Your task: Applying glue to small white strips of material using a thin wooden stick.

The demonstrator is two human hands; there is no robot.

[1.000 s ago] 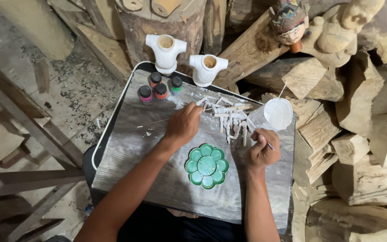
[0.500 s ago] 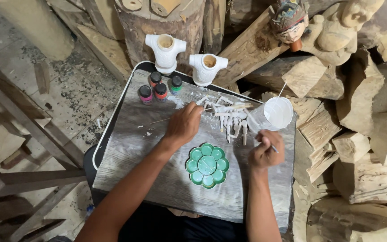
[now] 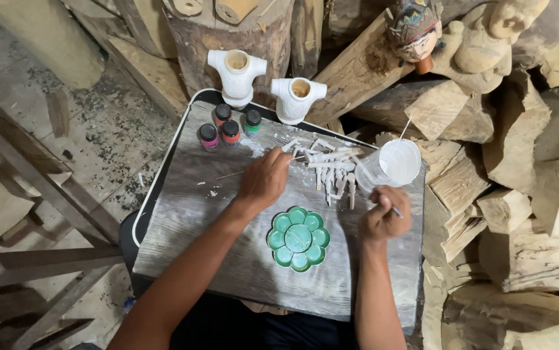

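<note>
Head view: the green flower-shaped palette (image 3: 298, 238) sits near the front middle of the grey board (image 3: 189, 214), and everything else is placed from it. The left hand (image 3: 264, 179) lies up and left of the palette, fingers curled down over the near end of a scatter of white-painted wooden pieces (image 3: 332, 170); whether it pinches one I cannot tell. Those pieces lie straight above the palette, some with long axes running left to right, others pointing toward the person. The right hand (image 3: 383, 214), just right of the palette, is closed on a thin brush (image 3: 396, 210). A clear cup of white paint (image 3: 393, 164) stands above that hand, at the board's right edge. Four small paint bottles (image 3: 228, 126) stand far up-left, leaving bare board left of the palette.
</note>
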